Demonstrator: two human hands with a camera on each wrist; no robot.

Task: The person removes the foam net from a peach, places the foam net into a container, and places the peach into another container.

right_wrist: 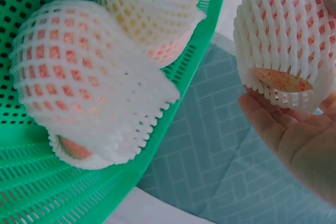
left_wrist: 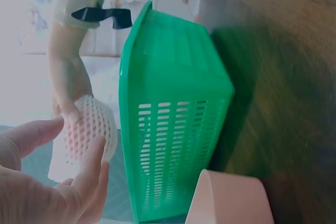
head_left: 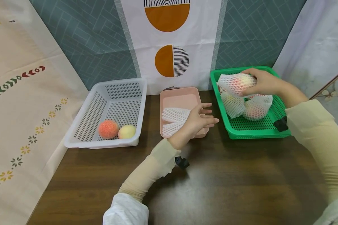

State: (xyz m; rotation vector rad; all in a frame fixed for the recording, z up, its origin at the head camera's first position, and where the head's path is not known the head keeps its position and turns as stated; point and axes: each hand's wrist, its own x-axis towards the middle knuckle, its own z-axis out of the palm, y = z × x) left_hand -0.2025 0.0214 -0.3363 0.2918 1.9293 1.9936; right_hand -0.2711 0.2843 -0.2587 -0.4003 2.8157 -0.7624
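Going left to right from the middle of my head view, one white basket [head_left: 143,103] stands on the desk [head_left: 228,181] at 9 o'clock. It holds two bare fruits: one red fruit [head_left: 108,129] at the basket's 6 o'clock, and just beside it one yellow fruit [head_left: 127,132] towards 5 o'clock. Near the middle is one pink tray [head_left: 183,97]. I count two white foam nets in its lower half, the upper net [head_left: 176,114] above the lower net [head_left: 172,129]; my arm may cover more.

My left hand [head_left: 197,122] hangs over the tray's 4 o'clock side, its fingers apart and pointing towards 3 o'clock; that grip is loose, with nothing in it. At 3 o'clock is one green basket [head_left: 259,134]. My right hand [head_left: 263,82] has one netted fruit [head_left: 238,83] in its grip, thumb on one side and fingers on the other, raised above the basket's 11 o'clock part. Below it lie at least two more fruits in nets, one yellowish fruit [head_left: 232,104] at the basket's 8 o'clock and one pink fruit [head_left: 256,108] near its middle; they overlap, so I cannot tell the full count.
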